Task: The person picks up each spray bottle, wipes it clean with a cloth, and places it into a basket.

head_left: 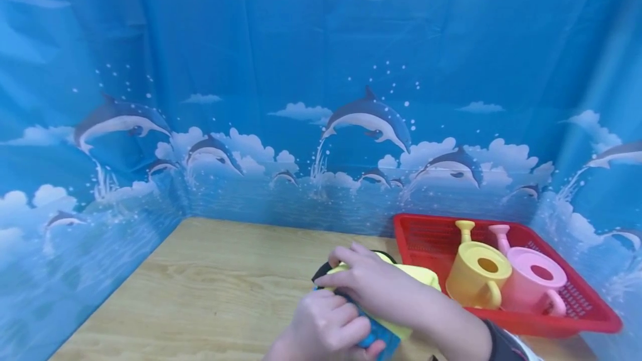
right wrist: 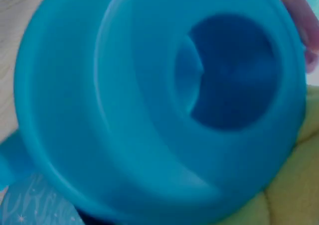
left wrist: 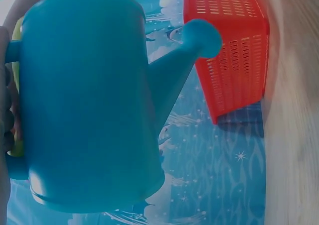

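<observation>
A blue watering can is held over the table, its spout and round rose showing in the left wrist view. My left hand grips it by the handle, fingers curled round. The can's round top opening shows in the right wrist view. My right hand holds a yellow cloth with a black edge against the can. Part of the cloth lies along the can's side in the right wrist view. In the head view both hands cover most of the can.
At the right of the wooden table stands a red basket. In it are a yellow watering can and a pink watering can. A blue curtain printed with dolphins surrounds the table's back and sides.
</observation>
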Demonstrator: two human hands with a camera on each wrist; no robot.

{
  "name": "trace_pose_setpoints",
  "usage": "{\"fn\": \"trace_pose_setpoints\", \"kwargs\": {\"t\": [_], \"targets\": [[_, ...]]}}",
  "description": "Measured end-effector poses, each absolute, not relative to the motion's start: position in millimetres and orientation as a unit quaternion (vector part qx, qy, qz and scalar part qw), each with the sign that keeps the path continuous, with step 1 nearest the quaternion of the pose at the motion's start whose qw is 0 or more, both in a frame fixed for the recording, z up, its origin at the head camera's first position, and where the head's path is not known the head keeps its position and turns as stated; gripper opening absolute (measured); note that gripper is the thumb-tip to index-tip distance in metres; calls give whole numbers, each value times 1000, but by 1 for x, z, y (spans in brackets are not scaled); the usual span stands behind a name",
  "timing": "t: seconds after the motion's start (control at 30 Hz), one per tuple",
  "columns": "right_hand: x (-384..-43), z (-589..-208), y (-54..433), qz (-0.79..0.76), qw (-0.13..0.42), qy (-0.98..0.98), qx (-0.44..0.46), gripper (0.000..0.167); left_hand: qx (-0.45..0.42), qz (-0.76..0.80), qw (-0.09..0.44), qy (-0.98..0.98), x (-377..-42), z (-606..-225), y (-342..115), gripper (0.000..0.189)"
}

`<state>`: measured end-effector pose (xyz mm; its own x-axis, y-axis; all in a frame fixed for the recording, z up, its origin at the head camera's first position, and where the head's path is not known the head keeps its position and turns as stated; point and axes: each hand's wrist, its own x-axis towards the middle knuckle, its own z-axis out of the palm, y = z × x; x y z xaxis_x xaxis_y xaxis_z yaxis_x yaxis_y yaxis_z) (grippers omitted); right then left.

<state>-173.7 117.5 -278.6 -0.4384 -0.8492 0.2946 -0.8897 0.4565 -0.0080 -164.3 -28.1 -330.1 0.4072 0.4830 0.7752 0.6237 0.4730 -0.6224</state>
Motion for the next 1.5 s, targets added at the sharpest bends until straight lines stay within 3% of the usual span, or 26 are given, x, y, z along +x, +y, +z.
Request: {"fn": "trace_pose_setpoints", "kwargs": {"t": [0.17,0.4,0.57,0.8,1.1,1.33,1.5], "targets": [[-167,-274,141,119,82,-862,486,30,-496,-79,657,-562,-168,-335,-28,46],[-152,-276,169,161,60,-857,486,38,-471,-72,653,-589,-168,-334,-41,46],[-143,-275,183,175,-1,-873,455,46,-490,-77,634,-594,-164,-338,-37,45],[-164,-284,155,147,107,-858,480,34,-517,-91,628,-575,-154,-334,-28,44],[-193,-292,124,178,34,-855,485,28,-529,-112,612,-577,-153,-335,-30,43],[-186,-282,153,208,8,-836,508,34,-492,-90,661,-560,-166,-328,-44,48],[-176,-278,178,220,-3,-814,537,37,-483,-83,661,-568,-166,-327,-51,48]]}}
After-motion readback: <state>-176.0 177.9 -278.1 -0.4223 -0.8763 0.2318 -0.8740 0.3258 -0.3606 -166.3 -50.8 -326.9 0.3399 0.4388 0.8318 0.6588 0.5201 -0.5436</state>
